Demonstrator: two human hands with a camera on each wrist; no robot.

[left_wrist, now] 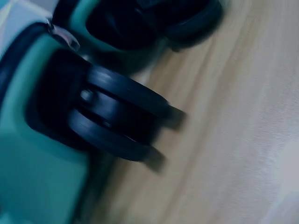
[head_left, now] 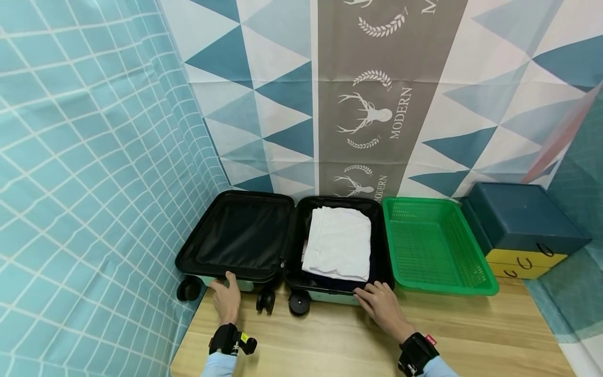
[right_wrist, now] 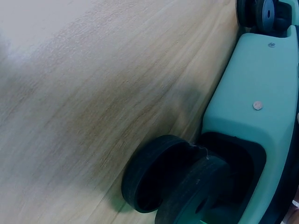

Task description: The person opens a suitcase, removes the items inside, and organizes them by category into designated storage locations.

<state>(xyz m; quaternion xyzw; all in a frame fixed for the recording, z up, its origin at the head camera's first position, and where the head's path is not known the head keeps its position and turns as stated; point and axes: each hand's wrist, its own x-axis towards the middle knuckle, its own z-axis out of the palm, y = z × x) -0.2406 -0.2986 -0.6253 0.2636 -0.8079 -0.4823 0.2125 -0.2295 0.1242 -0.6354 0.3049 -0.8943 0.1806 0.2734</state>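
Observation:
A mint-green suitcase with a black lining lies spread on the wooden table, its left half [head_left: 245,230] bare inside. Folded white cloth [head_left: 339,243] fills much of the right half [head_left: 386,262], over a dark layer [head_left: 330,283]. At the left half's front edge, my left hand [head_left: 227,299] holds the rim, thumb over it. The fingers of my right hand [head_left: 382,308] rest on the right half's front rim. Neither hand shows in the wrist views; the left one has a black wheel [left_wrist: 121,114], the right one the green shell [right_wrist: 243,88].
Right of the suitcase stands a green plastic basket [head_left: 419,251]. Beyond it are stacked blue and yellow drawer boxes [head_left: 527,214]. Wheels [head_left: 299,302] jut toward me from the suitcase's front side. Patterned curtains [head_left: 94,157] hang at the left and back.

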